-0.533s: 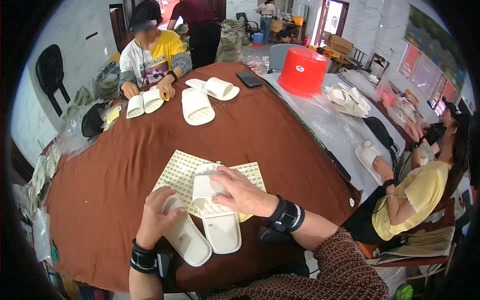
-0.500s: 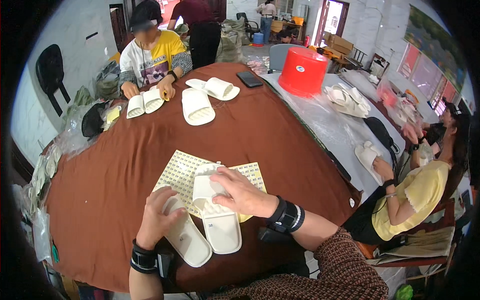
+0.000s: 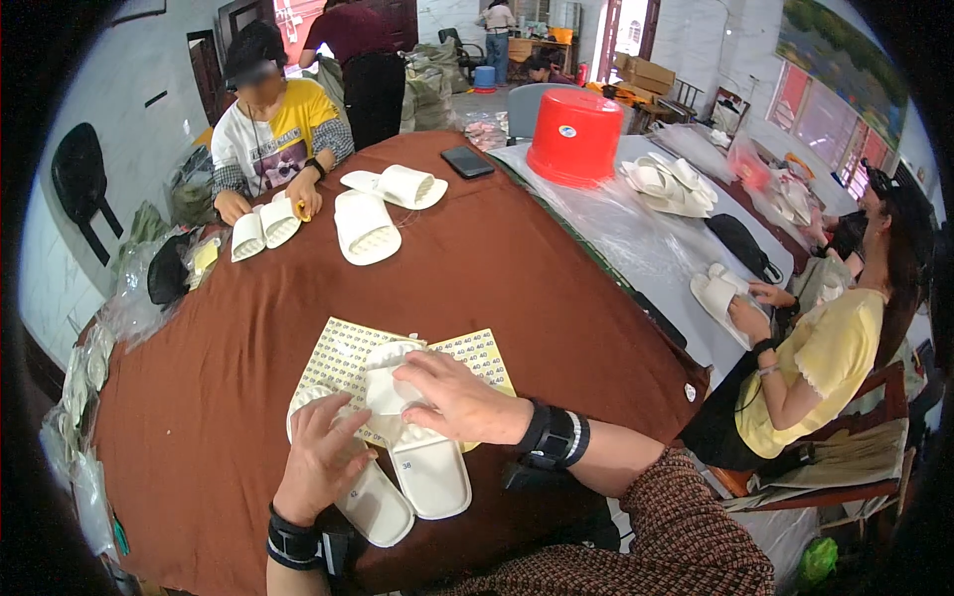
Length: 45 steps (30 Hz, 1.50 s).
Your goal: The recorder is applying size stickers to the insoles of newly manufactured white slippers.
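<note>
Two white slippers lie side by side in front of me, toes pointing away. My left hand (image 3: 323, 452) is over the left slipper (image 3: 378, 509), fingers spread and slightly bent, hiding much of its strap. Across the upper of the right slipper (image 3: 432, 482) lies my right hand (image 3: 462, 397), its thumb and fingers apart and seemingly touching the strap. A small dark print marks each insole. Partly beneath the slippers are yellowish sheets of stickers (image 3: 343, 348) with printed rows. Both my wrists wear black bands.
A brown cloth covers the table (image 3: 199, 397). Farther off lie another pair of white slippers (image 3: 368, 230) and a black phone (image 3: 467, 162). Opposite, a person (image 3: 273, 139) handles white slippers. On the right-hand table stand a red bucket (image 3: 576, 139) and more slippers; a person in yellow (image 3: 815, 348) holds one.
My view has shifted slightly, so the scene sits lower and further left. My left hand has moved a little rightward over the left slipper. My right hand stays on the right slipper.
</note>
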Tool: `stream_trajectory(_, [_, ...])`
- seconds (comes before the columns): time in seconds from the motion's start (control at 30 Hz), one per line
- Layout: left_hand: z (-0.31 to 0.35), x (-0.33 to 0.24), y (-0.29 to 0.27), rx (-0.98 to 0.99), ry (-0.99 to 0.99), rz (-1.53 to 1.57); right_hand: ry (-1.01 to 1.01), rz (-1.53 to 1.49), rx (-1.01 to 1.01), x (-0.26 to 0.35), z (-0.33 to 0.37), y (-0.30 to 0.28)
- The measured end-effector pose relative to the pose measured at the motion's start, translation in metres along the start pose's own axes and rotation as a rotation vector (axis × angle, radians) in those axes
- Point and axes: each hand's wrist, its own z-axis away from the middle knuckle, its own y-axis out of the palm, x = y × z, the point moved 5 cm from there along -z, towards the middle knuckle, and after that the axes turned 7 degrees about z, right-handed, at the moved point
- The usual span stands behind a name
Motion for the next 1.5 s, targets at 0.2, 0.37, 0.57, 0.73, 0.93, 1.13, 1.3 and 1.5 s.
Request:
stream_trajectory(0.2, [-0.002, -0.009, 0.006, 0.086, 0.126, -0.042, -0.048, -0.030, -0.027, 0.008, 0.001, 0.005])
stream_trajectory(0.37, [-0.002, -0.011, 0.010, 0.068, 0.103, -0.071, -0.026, -0.063, 0.015, 0.008, 0.001, 0.006])
stream_trajectory(0.57, [-0.002, -0.008, 0.012, 0.012, 0.045, -0.087, -0.077, -0.070, -0.038, 0.011, 0.002, 0.006])
stream_trajectory(0.73, [0.000, -0.003, 0.011, -0.041, 0.035, -0.091, -0.084, -0.079, -0.046, 0.013, 0.001, 0.005])
stream_trajectory(0.93, [0.000, -0.002, 0.012, -0.053, 0.029, -0.080, -0.085, -0.068, -0.042, 0.014, 0.001, 0.005])
stream_trajectory(1.13, [-0.001, -0.003, 0.011, -0.052, 0.018, -0.068, -0.091, -0.062, -0.038, 0.013, 0.001, 0.006])
stream_trajectory(1.3, [-0.001, -0.004, 0.010, -0.072, 0.020, -0.058, -0.073, -0.074, -0.022, 0.013, 0.001, 0.006])
stream_trajectory(1.5, [0.000, -0.001, 0.011, -0.094, -0.009, -0.041, -0.041, -0.089, 0.005, 0.011, 0.001, 0.009])
